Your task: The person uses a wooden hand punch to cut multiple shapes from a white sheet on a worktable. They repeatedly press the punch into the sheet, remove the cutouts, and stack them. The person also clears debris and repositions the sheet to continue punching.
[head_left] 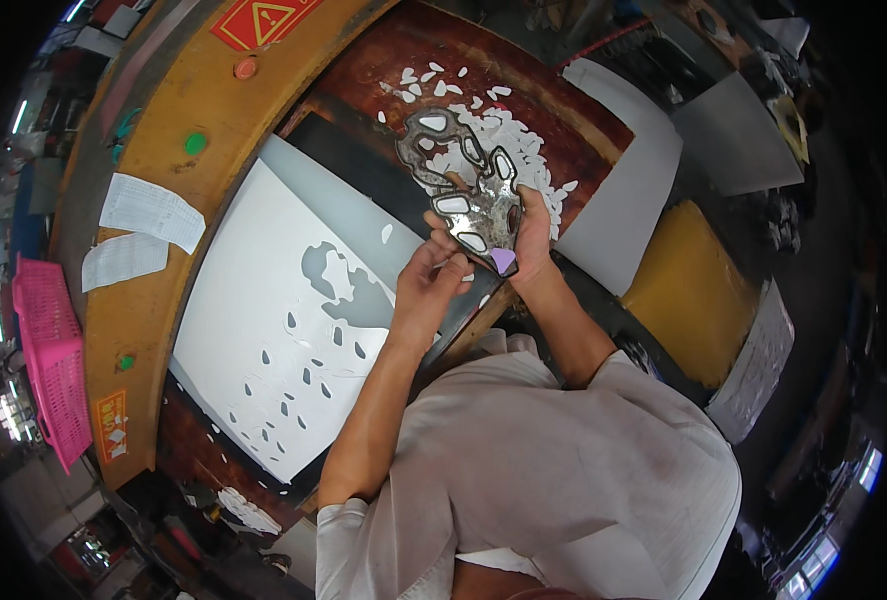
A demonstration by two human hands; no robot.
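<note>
My right hand (533,238) grips a steel cutting die (485,205) by its right side, above a heap of small white cut pieces (513,140). The die has a curved, branching outline, with white material showing in several of its cells and a purple patch (503,261) at its near end. Close by that end, my left hand (433,277) is closed, fingertips drawn together at the die's lower left edge. A little white shows by those fingertips, but what they hold is not clear. Left of my hands lies a white sheet (253,300) with a large cut-out and several small holes.
A yellow machine beam (153,130) with green buttons and pinned papers (153,212) curves along the left. Beyond it hangs a pink basket (51,350). The heap rests on a reddish-brown board (363,60). Grey-white sheets (623,190) and a yellow slab (688,290) are at right.
</note>
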